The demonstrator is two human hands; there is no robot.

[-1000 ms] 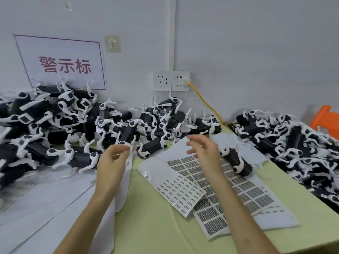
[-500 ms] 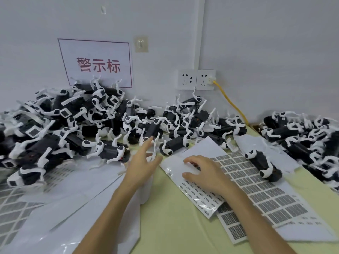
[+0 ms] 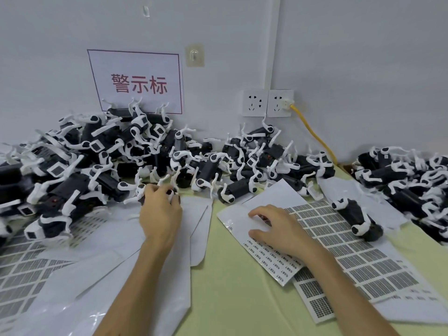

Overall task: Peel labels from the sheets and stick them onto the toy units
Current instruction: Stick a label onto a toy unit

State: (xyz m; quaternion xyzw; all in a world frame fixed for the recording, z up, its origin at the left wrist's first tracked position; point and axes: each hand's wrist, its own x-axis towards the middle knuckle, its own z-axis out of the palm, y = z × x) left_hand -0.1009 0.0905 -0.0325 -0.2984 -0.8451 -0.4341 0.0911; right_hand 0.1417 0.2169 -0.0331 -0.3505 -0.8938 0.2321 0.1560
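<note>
My left hand [image 3: 161, 212] reaches into the front of the big pile of black toy units with white legs [image 3: 97, 166] and curls its fingers round one toy unit [image 3: 140, 190]. Over on the small-label sheet [image 3: 266, 259], my right hand [image 3: 276, 229] rests with bent fingers, its fingertips touching the sheet's bare upper part. I cannot see a label between those fingers. A larger sheet of gridded labels [image 3: 351, 253] lies under and to the right of it. One toy unit [image 3: 356, 215] lies alone on that sheet.
More toy units are heaped at the back middle [image 3: 261, 161] and at the right [image 3: 412, 180]. White backing sheets [image 3: 116, 267] cover the left of the yellow-green table [image 3: 230, 292]. A yellow cable [image 3: 312, 134] runs from the wall sockets [image 3: 266, 103]. A sign [image 3: 138, 83] hangs above the pile.
My left hand moved forward to the pile and closed on a toy unit. My right hand came down from the air onto the small-label sheet. The view turned left.
</note>
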